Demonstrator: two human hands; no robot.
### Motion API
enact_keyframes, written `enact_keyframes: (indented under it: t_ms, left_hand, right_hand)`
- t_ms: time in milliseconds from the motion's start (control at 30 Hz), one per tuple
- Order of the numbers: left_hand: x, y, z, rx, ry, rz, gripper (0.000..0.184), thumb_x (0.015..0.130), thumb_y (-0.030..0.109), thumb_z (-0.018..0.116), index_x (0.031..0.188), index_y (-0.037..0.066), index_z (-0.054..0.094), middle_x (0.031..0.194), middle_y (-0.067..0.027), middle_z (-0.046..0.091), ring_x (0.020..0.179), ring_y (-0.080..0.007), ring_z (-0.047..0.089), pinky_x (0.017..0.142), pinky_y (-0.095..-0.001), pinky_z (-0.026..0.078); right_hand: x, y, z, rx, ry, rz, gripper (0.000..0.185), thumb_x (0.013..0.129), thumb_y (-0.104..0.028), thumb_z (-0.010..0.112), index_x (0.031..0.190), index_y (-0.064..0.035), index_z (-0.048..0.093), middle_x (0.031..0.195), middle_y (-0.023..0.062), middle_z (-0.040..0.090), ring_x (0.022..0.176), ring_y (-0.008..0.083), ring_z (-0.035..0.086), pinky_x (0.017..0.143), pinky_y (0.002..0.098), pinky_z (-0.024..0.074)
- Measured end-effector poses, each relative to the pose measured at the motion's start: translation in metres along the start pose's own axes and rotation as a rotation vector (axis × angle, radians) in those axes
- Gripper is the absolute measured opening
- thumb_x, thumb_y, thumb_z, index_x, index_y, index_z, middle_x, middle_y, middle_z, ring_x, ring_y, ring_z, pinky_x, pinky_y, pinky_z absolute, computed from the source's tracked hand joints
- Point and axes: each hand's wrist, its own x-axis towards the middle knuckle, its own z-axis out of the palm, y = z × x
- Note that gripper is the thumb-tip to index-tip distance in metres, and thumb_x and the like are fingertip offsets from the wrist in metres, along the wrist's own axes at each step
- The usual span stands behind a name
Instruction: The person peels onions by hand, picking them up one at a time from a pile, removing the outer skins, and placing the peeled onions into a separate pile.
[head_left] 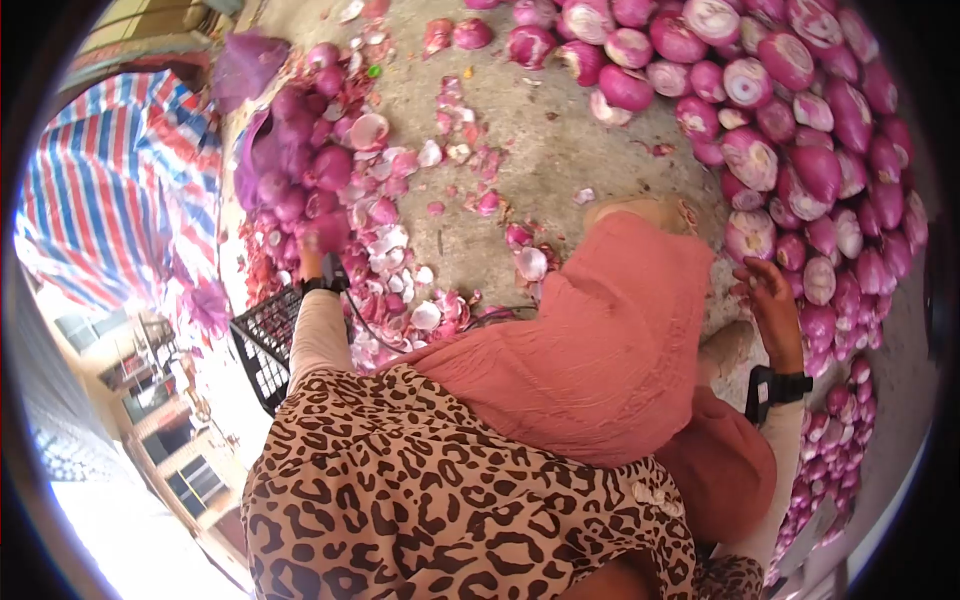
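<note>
My left hand (311, 258) is at the near edge of a heap of unpeeled red onions (290, 150), with its fingers closed against a red onion (327, 232); the onion hides part of the fingers. Held over my right knee's side, my right hand (772, 305) has bent fingers somewhat apart, and I see nothing in it. Beside it lies a large pile of peeled red onions (805, 170), pink-purple with pale cut ends. Both wrists wear dark bands.
Loose onion skins (390, 250) litter the concrete floor (560, 140) between the heaps. A black plastic crate (262, 350) stands by my left forearm. Purple mesh bags (248, 70) and a striped tarp (120, 190) are at the left. More onions (830, 450) lie at the lower right.
</note>
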Motion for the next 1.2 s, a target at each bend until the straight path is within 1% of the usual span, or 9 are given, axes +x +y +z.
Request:
enact_keyframes:
  t_ms: [133, 267, 400, 533, 667, 933, 967, 1100, 1200]
  left_hand:
    - [-0.045, -0.015, 0.082, 0.315, 0.335, -0.056, 0.042, 0.085, 0.038, 0.057, 0.117, 0.01, 0.052, 0.096, -0.0111, 0.06, 0.085, -0.0243, 0.061, 0.072, -0.0355, 0.051]
    - [-0.02, -0.018, 0.127, 0.539, 0.151, -0.35, 0.053, 0.08, 0.036, 0.066, 0.121, 0.009, 0.047, 0.097, -0.0136, 0.059, 0.081, -0.0287, 0.061, 0.068, -0.0398, 0.053]
    - [-0.029, -0.014, 0.159, 0.782, 0.094, -0.296, 0.069, 0.079, 0.04, 0.066, 0.135, 0.014, 0.034, 0.131, -0.0143, 0.04, 0.091, -0.0345, 0.06, 0.072, -0.0439, 0.052]
    - [-0.024, -0.027, 0.201, 0.862, 0.034, -0.29, 0.062, 0.08, 0.039, 0.065, 0.131, 0.016, 0.038, 0.125, -0.0113, 0.043, 0.097, -0.031, 0.054, 0.077, -0.0427, 0.049]
    - [-0.018, -0.069, 0.303, 0.79, -0.396, -0.339, 0.043, 0.089, 0.025, 0.056, 0.126, 0.007, 0.042, 0.106, -0.0126, 0.056, 0.091, -0.0294, 0.059, 0.074, -0.0378, 0.051]
    - [-0.215, -0.146, 0.576, 1.164, -1.265, -0.237, 0.038, 0.091, 0.019, 0.055, 0.124, 0.002, 0.046, 0.111, -0.013, 0.059, 0.096, -0.0195, 0.059, 0.079, -0.0303, 0.048]
    - [-0.233, -0.157, 0.597, 1.292, -1.409, -0.217, 0.038, 0.091, 0.018, 0.054, 0.125, 0.002, 0.046, 0.111, -0.0111, 0.059, 0.097, -0.0188, 0.059, 0.08, -0.0304, 0.048]
    - [-0.273, -0.207, 0.647, 1.578, -1.755, -0.182, 0.039, 0.088, 0.014, 0.056, 0.124, 0.003, 0.047, 0.109, -0.0089, 0.059, 0.097, -0.0168, 0.057, 0.082, -0.0296, 0.048]
    - [-0.277, -0.247, 0.661, 1.696, -2.012, -0.075, 0.039, 0.087, 0.011, 0.058, 0.123, 0.002, 0.047, 0.104, -0.01, 0.06, 0.096, -0.0165, 0.058, 0.083, -0.0293, 0.048]
  right_hand:
    - [-0.003, -0.005, 0.004, 0.033, -0.004, -0.024, 0.044, 0.086, -0.021, 0.058, 0.124, -0.0041, 0.048, 0.111, 0.0094, 0.06, 0.09, 0.0155, 0.061, 0.075, 0.0253, 0.0445]
    - [-0.011, -0.005, -0.005, 0.073, 0.068, 0.001, 0.039, 0.087, -0.014, 0.054, 0.124, -0.0034, 0.048, 0.111, 0.0095, 0.06, 0.09, 0.0152, 0.062, 0.075, 0.0254, 0.0449]
    - [-0.019, 0.006, -0.026, 0.11, 0.15, 0.077, 0.038, 0.087, -0.013, 0.055, 0.122, -0.0025, 0.048, 0.111, 0.0093, 0.06, 0.09, 0.0149, 0.062, 0.073, 0.0248, 0.0459]
    - [-0.028, 0.021, -0.037, 0.038, 0.186, 0.097, 0.037, 0.088, -0.017, 0.056, 0.122, -0.0043, 0.048, 0.109, 0.0079, 0.06, 0.088, 0.0143, 0.062, 0.071, 0.0245, 0.0459]
    - [-0.038, 0.052, -0.043, 0.052, 0.174, 0.133, 0.036, 0.088, -0.015, 0.056, 0.122, -0.0044, 0.049, 0.108, 0.0076, 0.06, 0.088, 0.0144, 0.063, 0.072, 0.0234, 0.0461]
    - [-0.064, 0.083, -0.079, -0.143, 0.44, -0.135, 0.034, 0.082, -0.001, 0.058, 0.116, 0.0012, 0.051, 0.104, 0.0054, 0.058, 0.09, 0.0136, 0.058, 0.077, 0.0262, 0.0486]
    - [-0.07, 0.08, -0.082, -0.096, 0.56, -0.158, 0.037, 0.079, -0.007, 0.065, 0.113, 0.0, 0.052, 0.087, 0.0069, 0.061, 0.077, 0.0128, 0.059, 0.07, 0.0273, 0.0487]
    - [-0.084, 0.085, -0.103, -0.125, 1.034, -0.154, 0.035, 0.081, -0.015, 0.068, 0.107, 0.0004, 0.052, 0.085, 0.0079, 0.063, 0.07, 0.0131, 0.061, 0.06, 0.0274, 0.0484]
    - [-0.084, 0.073, -0.111, 0.11, 1.087, -0.033, 0.049, 0.086, -0.03, 0.063, 0.12, -0.0019, 0.042, 0.088, 0.0106, 0.06, 0.07, 0.0154, 0.062, 0.055, 0.0261, 0.0477]
